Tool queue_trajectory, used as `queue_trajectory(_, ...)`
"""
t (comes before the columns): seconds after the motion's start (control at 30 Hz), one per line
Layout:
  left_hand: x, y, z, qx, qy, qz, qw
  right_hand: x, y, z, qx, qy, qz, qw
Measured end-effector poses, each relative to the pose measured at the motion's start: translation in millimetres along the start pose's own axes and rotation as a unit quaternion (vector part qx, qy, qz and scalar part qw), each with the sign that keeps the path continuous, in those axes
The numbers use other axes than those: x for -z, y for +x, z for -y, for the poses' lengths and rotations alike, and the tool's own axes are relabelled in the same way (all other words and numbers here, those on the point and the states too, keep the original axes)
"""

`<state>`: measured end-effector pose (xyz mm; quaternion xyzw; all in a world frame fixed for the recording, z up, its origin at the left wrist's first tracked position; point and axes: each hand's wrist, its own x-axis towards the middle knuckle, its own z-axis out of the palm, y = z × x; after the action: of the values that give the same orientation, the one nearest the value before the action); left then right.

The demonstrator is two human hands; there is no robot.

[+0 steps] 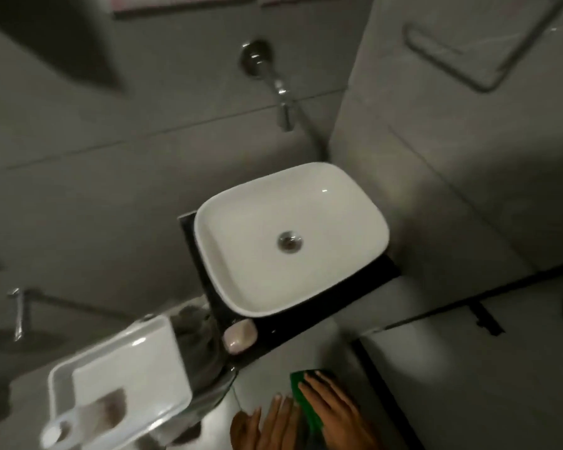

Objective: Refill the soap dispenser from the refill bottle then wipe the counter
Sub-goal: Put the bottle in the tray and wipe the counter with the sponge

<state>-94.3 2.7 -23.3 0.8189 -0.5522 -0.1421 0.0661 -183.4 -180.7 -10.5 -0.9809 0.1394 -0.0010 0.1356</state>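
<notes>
- Green cloth [301, 389], or perhaps a flat sponge, is pressed between the two hands at the bottom edge of the view; blur hides which it is.
- Right hand [335, 414] lies flat over the green piece with fingers straight and spread, covering most of it.
- Left hand [267, 423] sits just beside it, fingers extended and touching the piece's left edge; neither hand is curled into a grip.
- Dark counter [355, 287] lies ahead of the hands, apart from them.
- White basin [338, 203] rests on that counter, further ahead, with a metal drain [290, 241] at its centre.
- Pale soap bar [239, 334] sits on the counter's near corner, ahead and left of the left hand.
- Wall tap [281, 92] juts out above the basin.
- White toilet cistern [127, 368] stands to the left of the hands.
</notes>
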Motion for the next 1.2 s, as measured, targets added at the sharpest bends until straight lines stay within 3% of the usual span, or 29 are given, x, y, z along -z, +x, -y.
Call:
queue_trajectory(0.13,44,101,-40,-0.020,0.024,0.115,0.993,26,13,-87,-0.089,-0.051,-0.082,0.991)
queue_trajectory(0.23,82,194,-40,-0.074,0.019,0.011,0.997,45,42,-145,-0.124,-0.042,-0.092,0.987)
queue_trajectory(0.3,98,248,-41,-0.106,0.033,-0.010,0.994,52,65,-179,-0.141,-0.029,-0.093,0.985)
queue_trajectory(0.5,121,356,-20,-0.158,0.099,0.028,0.982,49,141,-244,-0.155,-0.011,-0.089,0.984)
queue_trajectory(0.73,108,373,1,-0.201,0.092,0.028,0.975,6,158,-252,-0.163,-0.020,-0.053,0.985)
queue_trajectory(0.93,99,374,4,-0.206,0.101,0.022,0.973,-9,169,-235,-0.201,0.017,-0.091,0.975)
queue_trajectory(1.13,96,358,13,-0.229,0.104,0.041,0.967,-26,116,-207,-0.085,-0.006,-0.035,0.996)
queue_trajectory(1.2,94,343,23,-0.247,0.111,0.045,0.962,-15,111,-219,-0.111,-0.006,-0.029,0.993)
